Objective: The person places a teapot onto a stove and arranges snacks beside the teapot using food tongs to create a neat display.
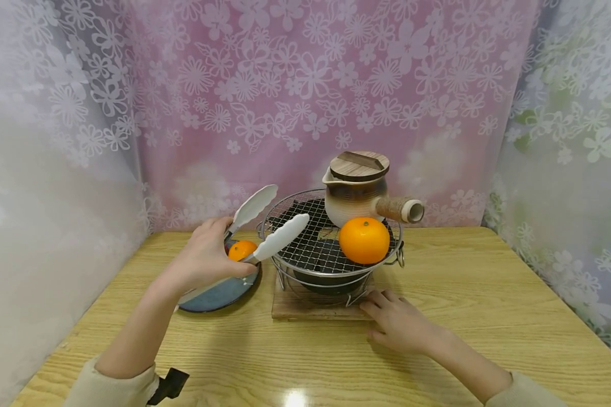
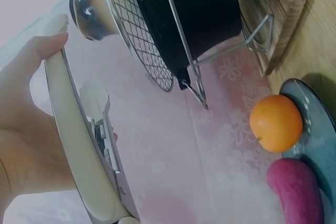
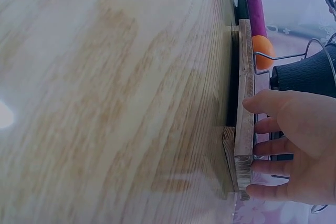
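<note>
My left hand (image 1: pixel 206 254) grips white-tipped kitchen tongs (image 1: pixel 282 237), their arms spread apart with nothing between the tips. The tongs are over the left side of a round wire grill rack (image 1: pixel 310 249). Below the left hand, a blue plate (image 1: pixel 219 297) carries an orange (image 2: pixel 276 123) and a long purple vegetable (image 2: pixel 296 190), partly hidden in the head view. My right hand (image 1: pixel 402 322) rests its fingers on the right front corner of the wooden board (image 1: pixel 310 310) under the grill. On the rack's right front sits another orange fruit (image 1: pixel 364 241).
A clay teapot (image 1: pixel 356 195) with a wooden lid and rope-wrapped side handle stands on the rack's back right, its handle sticking out over the edge. Under the rack is a black grill bowl (image 2: pixel 189 14) in a wire stand. Floral curtains (image 1: pixel 285 85) enclose the table (image 1: pixel 468 282).
</note>
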Demonstrator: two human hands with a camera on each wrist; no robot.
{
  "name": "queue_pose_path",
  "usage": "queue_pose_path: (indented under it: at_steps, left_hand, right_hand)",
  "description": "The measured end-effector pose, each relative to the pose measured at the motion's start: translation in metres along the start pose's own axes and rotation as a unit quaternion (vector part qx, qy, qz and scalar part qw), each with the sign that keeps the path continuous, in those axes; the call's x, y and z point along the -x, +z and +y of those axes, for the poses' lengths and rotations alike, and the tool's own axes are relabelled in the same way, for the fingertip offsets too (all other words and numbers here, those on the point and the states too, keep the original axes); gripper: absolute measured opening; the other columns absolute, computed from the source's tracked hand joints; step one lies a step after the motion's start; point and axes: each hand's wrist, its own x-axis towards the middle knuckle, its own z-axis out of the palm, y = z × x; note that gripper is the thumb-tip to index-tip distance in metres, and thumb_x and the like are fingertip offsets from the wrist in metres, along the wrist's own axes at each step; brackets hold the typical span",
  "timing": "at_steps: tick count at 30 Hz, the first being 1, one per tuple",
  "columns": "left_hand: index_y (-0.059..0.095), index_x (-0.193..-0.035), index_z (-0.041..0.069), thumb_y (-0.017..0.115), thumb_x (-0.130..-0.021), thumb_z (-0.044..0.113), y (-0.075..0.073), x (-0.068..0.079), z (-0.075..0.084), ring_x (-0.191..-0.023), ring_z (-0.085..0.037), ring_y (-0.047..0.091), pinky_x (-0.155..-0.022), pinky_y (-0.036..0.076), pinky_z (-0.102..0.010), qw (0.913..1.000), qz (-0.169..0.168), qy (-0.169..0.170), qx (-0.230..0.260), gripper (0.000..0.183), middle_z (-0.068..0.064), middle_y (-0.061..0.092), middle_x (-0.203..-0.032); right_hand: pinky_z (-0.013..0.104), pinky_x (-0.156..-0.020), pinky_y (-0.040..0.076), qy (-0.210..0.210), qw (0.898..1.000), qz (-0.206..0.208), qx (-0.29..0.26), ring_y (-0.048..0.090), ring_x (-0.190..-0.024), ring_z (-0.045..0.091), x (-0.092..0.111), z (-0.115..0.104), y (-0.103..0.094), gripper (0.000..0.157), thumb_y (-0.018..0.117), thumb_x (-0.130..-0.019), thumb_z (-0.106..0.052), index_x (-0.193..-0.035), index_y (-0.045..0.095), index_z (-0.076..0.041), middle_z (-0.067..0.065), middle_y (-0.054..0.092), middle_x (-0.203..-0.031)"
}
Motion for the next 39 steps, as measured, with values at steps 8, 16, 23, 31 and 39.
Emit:
queue_pose_path:
  at_steps: [8,16,23,31,39]
  left_hand:
    - [0.032,-0.138,-0.002,0.077,-0.065,0.044,-0.001,-0.004,-0.014,-0.115,-0.037,0.034,-0.09,0.034,-0.056,0.9994,0.015,-0.031,0.0,0.097,-0.02,0.042,-0.129]
    - [0.034,-0.134,-0.009,0.074,-0.067,0.036,0.001,-0.008,-0.032,-0.107,-0.038,0.038,-0.088,0.036,-0.054,0.9983,0.028,-0.05,-0.008,0.09,-0.024,0.043,-0.123]
    - [0.033,-0.133,-0.012,0.074,-0.068,0.041,0.001,-0.01,-0.043,-0.108,-0.041,0.035,-0.087,0.036,-0.055,0.9969,0.031,-0.071,-0.011,0.093,-0.026,0.042,-0.121]
    - [0.034,-0.13,-0.014,0.074,-0.068,0.042,0.002,-0.011,-0.053,-0.102,-0.04,0.037,-0.082,0.038,-0.052,0.995,0.038,-0.091,-0.018,0.092,-0.027,0.043,-0.112]
    - [0.037,-0.122,-0.016,0.074,-0.068,0.043,0.004,-0.012,-0.067,-0.097,-0.041,0.038,-0.078,0.04,-0.051,0.9916,0.041,-0.116,-0.04,0.088,-0.029,0.042,-0.108]
  right_hand:
    - [0.047,-0.076,0.047,0.012,1.0,-0.011,-0.009,0.05,-0.099,0.032,0.0,-0.002,-0.001,0.042,0.068,-0.082,-0.031,-0.113,0.06,-0.004,0.015,0.052,-0.116]
    - [0.048,-0.075,0.047,0.011,1.0,-0.015,-0.017,0.05,-0.099,0.032,0.0,-0.002,-0.002,0.042,0.068,-0.082,-0.03,-0.113,0.059,-0.004,0.014,0.051,-0.114]
    - [0.047,-0.075,0.047,0.008,1.0,-0.011,-0.019,0.05,-0.098,0.032,0.0,-0.001,-0.003,0.041,0.068,-0.081,-0.029,-0.113,0.059,-0.005,0.013,0.051,-0.114]
    - [0.046,-0.074,0.047,0.009,1.0,-0.01,-0.018,0.05,-0.097,0.031,0.0,-0.001,-0.003,0.041,0.069,-0.081,-0.029,-0.113,0.059,-0.005,0.013,0.051,-0.114]
    - [0.047,-0.077,0.047,0.013,1.0,-0.014,-0.017,0.05,-0.098,0.032,0.0,-0.002,-0.002,0.041,0.068,-0.082,-0.029,-0.113,0.06,-0.004,0.013,0.052,-0.113]
